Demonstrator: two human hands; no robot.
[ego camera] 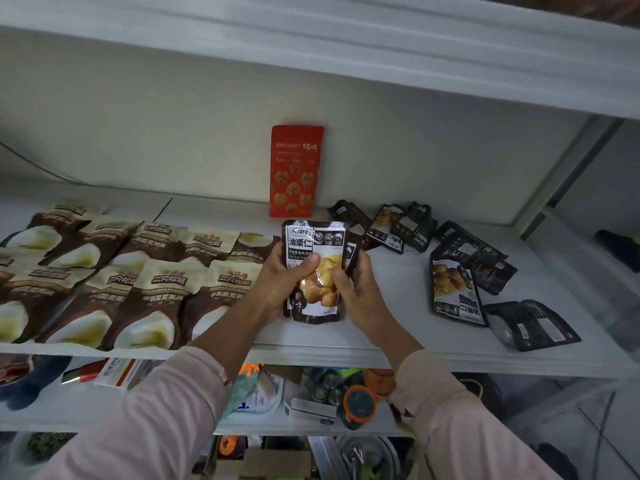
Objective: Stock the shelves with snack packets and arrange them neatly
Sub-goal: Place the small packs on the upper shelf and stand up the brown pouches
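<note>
Gripping the chestnut packet (313, 247) from both sides, the left hand (277, 282) and right hand (360, 292) hold it upright, thumbs curled across its front. Rows of brown packets (156, 289) lie left of the grip and scattered black packets (453, 285) lie right. Bare shelf (398, 306) shows beneath it.

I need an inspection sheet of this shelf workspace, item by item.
Surface: white shelf board, partly covered.
Job's things: brown-and-cream snack packets in overlapping rows, left; black chestnut packet held; loose black packets scattered right; red packet upright against back wall.
Clutter: nothing seen.
Hands: left hand and right hand both grip the chestnut packet.
Cables: thin dark line, back left, perhaps a cable.
Surroundings: lower shelf with mixed goods.
</note>
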